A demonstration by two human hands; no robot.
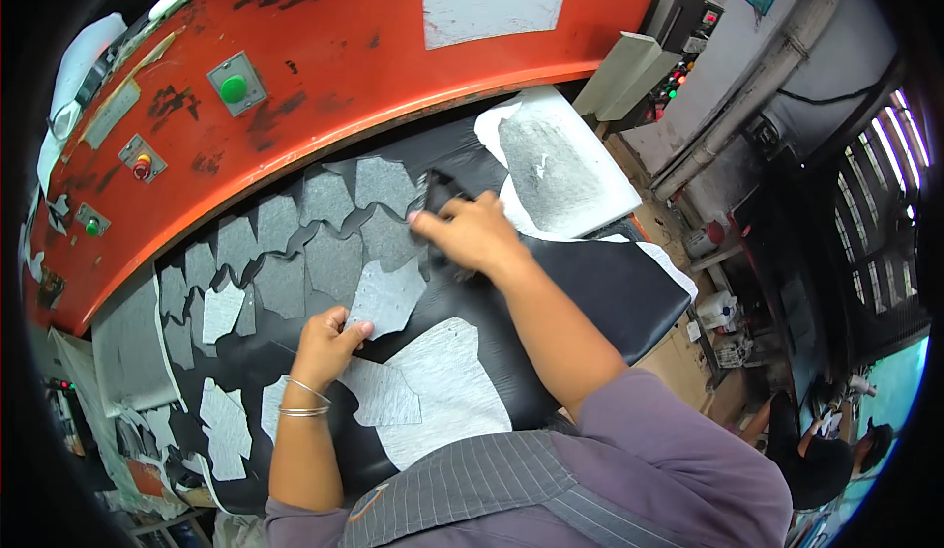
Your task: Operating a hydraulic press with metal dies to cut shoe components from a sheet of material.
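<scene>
Between the thumb and fingers of my left hand [329, 346] is a pale grey cut piece of sheet material [389, 297], its flat side facing up. Farther right, my right hand [474, 231] has its fingers closed on a dark, angular piece [436, 192] raised at the right end of the rows; its exact kind is unclear. A black sheet [531, 376] with notched cutouts lies under both hands. Beside my left wrist, another grey cut piece [383, 393] overlaps a larger white piece [447, 376].
An orange-red machine beam [344, 76] with push buttons [233, 89] spans the far side. Grey pieces [280, 286] sit in rows below it. A white board [565, 160] lies at the back right, near a control box [654, 57]. A person [821, 450] is at far right.
</scene>
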